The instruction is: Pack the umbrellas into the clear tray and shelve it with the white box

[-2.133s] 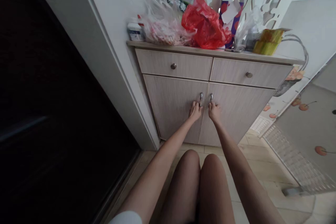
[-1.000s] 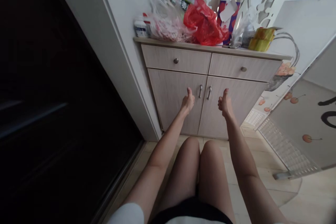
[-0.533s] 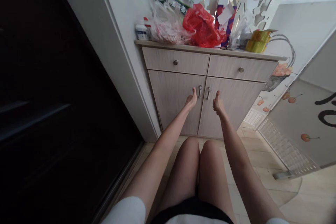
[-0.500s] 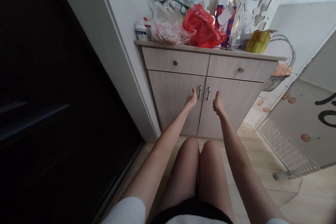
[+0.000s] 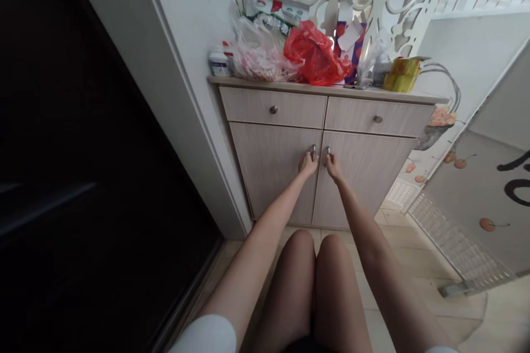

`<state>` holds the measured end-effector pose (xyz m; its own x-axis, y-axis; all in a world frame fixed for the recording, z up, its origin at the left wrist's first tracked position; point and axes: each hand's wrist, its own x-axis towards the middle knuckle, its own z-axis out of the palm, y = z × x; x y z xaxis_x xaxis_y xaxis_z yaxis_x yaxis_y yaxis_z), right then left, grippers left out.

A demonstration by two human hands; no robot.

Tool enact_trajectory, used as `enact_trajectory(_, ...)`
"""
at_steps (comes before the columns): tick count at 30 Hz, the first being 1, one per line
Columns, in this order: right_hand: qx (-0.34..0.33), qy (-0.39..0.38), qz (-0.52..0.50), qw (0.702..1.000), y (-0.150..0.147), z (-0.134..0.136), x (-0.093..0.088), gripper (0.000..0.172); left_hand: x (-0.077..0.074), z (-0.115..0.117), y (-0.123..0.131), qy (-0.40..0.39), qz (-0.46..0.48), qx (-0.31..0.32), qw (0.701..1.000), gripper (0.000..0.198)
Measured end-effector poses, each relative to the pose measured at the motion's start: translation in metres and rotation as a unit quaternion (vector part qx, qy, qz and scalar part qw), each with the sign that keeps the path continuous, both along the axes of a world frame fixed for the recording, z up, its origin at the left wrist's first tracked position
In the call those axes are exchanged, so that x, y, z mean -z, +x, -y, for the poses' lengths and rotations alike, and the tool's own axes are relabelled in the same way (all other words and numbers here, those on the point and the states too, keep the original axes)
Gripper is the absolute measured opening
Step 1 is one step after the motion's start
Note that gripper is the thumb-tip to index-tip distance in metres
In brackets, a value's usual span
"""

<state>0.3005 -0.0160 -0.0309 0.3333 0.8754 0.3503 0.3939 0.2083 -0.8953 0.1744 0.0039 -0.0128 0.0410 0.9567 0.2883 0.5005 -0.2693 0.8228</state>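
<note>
A pale wood-grain cabinet (image 5: 273, 187) stands in front of me, both of its doors closed. My left hand (image 5: 308, 165) is closed round the metal handle (image 5: 313, 148) of the left door, whose upper end shows above my fingers. On the right door, my right hand (image 5: 333, 166) grips the matching handle (image 5: 328, 150), which is mostly covered by the fingers. Above the doors are two closed drawers with round knobs, the left knob (image 5: 274, 110) and the right knob (image 5: 377, 119).
On the cabinet top lie a red plastic bag (image 5: 314, 55), a clear bag (image 5: 260, 55), a white bottle (image 5: 219, 63), a purple box (image 5: 351, 44) and a yellow package (image 5: 401, 74). A dark door (image 5: 103, 231) is at left, a cherry-patterned partition (image 5: 476, 193) at right.
Both hands have moved inward to the door handles. Their raised thumbs have come down and the fingers have closed on the handles. The view has tilted slightly upward.
</note>
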Motion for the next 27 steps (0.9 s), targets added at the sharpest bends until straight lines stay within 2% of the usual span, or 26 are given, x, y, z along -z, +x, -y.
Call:
enact_trajectory(3, -0.021, -0.007, 0.016, 1.0, -0.008, -0.004, 0.003, 0.037, 0.005, 0.0, 0.005, 0.0, -0.004, 0.0, 1.0, 0.017)
enact_trajectory(6, -0.01, -0.001, 0.029, 1.0, -0.007, 0.009, 0.012, 0.034, 0.013, 0.012, -0.004, 0.006, 0.0, 0.0, 1.0, 0.015)
enact_trajectory(12, 0.026, 0.028, 0.077, 0.996, 0.0, 0.075, 0.033, 0.032, 0.029, 0.058, -0.033, 0.058, -0.006, -0.004, 0.998, 0.017)
enact_trajectory(17, 0.118, 0.022, 0.169, 0.978, 0.009, 0.13, 0.033, 0.029, 0.035, 0.101, -0.061, 0.087, 0.001, -0.022, 0.996, 0.017)
enact_trajectory(22, 0.156, 0.02, 0.208, 0.965, 0.019, 0.168, 0.032, 0.03, 0.037, 0.143, -0.103, 0.093, 0.025, -0.04, 0.995, 0.015)
enact_trajectory(27, 0.205, 0.04, 0.227, 0.951, 0.032, 0.199, 0.038, 0.034, 0.039, 0.172, -0.141, 0.112, 0.017, -0.065, 0.991, 0.018)
